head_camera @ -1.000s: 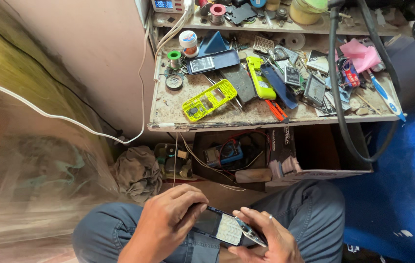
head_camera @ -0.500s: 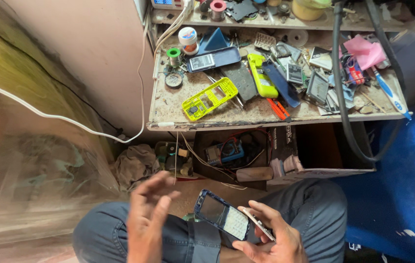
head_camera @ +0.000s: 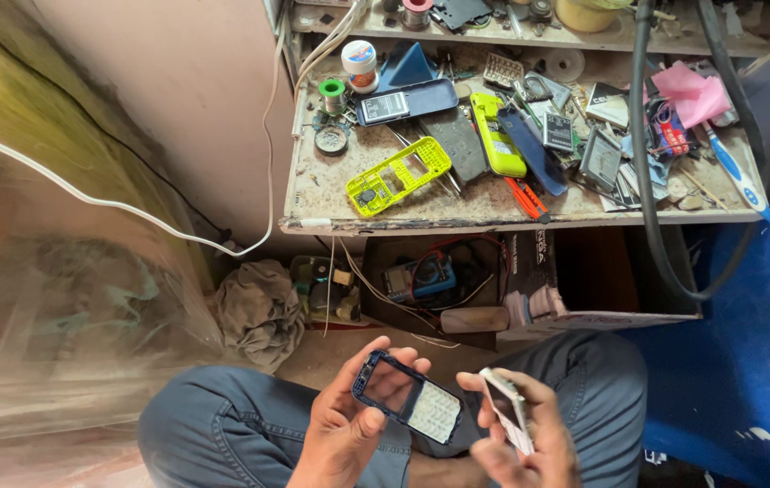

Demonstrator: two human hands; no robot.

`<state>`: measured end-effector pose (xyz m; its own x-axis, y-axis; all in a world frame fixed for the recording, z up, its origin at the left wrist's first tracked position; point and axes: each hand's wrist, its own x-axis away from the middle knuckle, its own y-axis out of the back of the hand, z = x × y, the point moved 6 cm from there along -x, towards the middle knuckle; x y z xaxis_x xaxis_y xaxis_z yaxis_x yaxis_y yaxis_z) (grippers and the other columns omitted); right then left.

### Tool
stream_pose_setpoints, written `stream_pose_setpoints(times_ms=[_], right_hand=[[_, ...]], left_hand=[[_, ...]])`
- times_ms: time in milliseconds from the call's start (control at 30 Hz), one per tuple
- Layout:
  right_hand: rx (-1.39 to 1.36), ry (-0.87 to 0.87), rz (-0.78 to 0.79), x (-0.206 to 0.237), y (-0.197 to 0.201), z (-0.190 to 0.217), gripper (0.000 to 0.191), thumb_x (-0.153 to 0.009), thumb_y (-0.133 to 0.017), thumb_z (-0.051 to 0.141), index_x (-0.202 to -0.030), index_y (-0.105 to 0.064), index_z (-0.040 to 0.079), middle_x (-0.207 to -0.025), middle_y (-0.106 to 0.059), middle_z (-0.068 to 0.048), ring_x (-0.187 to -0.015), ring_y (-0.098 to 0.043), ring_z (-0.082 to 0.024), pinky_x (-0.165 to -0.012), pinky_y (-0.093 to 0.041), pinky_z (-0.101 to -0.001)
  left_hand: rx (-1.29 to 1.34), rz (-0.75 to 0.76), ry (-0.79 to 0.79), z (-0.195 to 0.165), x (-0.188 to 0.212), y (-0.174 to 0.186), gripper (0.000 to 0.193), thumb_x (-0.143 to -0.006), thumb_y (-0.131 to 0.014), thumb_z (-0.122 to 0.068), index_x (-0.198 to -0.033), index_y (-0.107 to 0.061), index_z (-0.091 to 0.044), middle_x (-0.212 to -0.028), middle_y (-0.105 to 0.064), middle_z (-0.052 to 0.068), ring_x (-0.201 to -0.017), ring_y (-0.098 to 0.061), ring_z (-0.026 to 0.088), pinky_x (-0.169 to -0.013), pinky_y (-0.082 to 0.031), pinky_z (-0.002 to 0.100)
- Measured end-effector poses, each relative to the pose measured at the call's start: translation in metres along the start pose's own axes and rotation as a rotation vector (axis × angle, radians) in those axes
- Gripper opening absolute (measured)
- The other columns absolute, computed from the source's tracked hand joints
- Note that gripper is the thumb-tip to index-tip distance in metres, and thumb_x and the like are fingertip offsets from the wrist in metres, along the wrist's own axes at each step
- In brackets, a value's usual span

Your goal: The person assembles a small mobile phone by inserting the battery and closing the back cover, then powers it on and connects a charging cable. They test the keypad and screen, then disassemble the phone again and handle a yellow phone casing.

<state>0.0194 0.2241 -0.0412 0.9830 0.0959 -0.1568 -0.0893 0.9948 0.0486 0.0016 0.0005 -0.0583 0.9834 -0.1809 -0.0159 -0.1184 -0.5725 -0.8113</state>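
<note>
My left hand (head_camera: 344, 429) holds a dark blue phone front cover (head_camera: 406, 396) with a white keypad, tilted over my lap. Just to its right, my right hand (head_camera: 529, 434) grips the white phone body (head_camera: 507, 408) by its edges. The two parts are apart, a small gap between them. Both hands hover above my knees in blue-grey trousers (head_camera: 222, 429).
A low worn workbench (head_camera: 385, 212) carries a yellow phone frame (head_camera: 400, 174), a yellow phone (head_camera: 500, 137), a dark phone (head_camera: 406, 102), solder spools, batteries and a red tool. A multimeter (head_camera: 419, 276) and a rag (head_camera: 258, 307) lie under it. A black hose (head_camera: 651, 181) hangs at right.
The phone was whole in both hands a second ago. The front cover has come off: my left hand now holds it, my right hand keeps the white body.
</note>
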Motion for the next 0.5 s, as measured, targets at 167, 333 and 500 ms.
stream_pose_setpoints(times_ms=[167, 333, 500], right_hand=[[-0.417, -0.214, -0.062, -0.003, 0.007, -0.015, 0.051, -0.098, -0.062, 0.03, -0.13, -0.052, -0.008, -0.127, -0.067, -0.032, -0.084, -0.058, -0.02, -0.077, -0.05, -0.035], [0.148, 0.009, 0.1, -0.014, -0.013, 0.03, 0.037, -0.098, -0.065, 0.023, -0.123, -0.062, -0.004, -0.13, -0.066, -0.026, -0.117, -0.068, -0.028, -0.1, -0.054, -0.0407], [0.492, 0.392, 0.127, -0.027, -0.045, 0.064, 0.038, -0.086, -0.083, 0.022, -0.115, -0.066, 0.004, -0.126, -0.071, -0.019, -0.115, -0.071, -0.03, -0.096, -0.059, -0.0397]], left_hand=[[0.036, 0.011, 0.027, 0.006, -0.001, -0.001, 0.085, -0.087, -0.082, -0.021, -0.154, -0.036, 0.003, -0.147, -0.053, 0.026, -0.139, -0.053, 0.044, -0.118, -0.041, 0.053], [0.043, 0.022, 0.021, 0.015, -0.001, 0.0, 0.084, -0.086, -0.084, -0.019, -0.153, -0.038, 0.002, -0.148, -0.053, 0.026, -0.137, -0.056, 0.041, -0.117, -0.044, 0.052], [-0.014, 0.077, -0.009, 0.02, 0.0, 0.001, 0.084, -0.083, -0.088, -0.017, -0.152, -0.043, 0.001, -0.152, -0.054, 0.022, -0.133, -0.058, 0.029, -0.112, -0.049, 0.043]])
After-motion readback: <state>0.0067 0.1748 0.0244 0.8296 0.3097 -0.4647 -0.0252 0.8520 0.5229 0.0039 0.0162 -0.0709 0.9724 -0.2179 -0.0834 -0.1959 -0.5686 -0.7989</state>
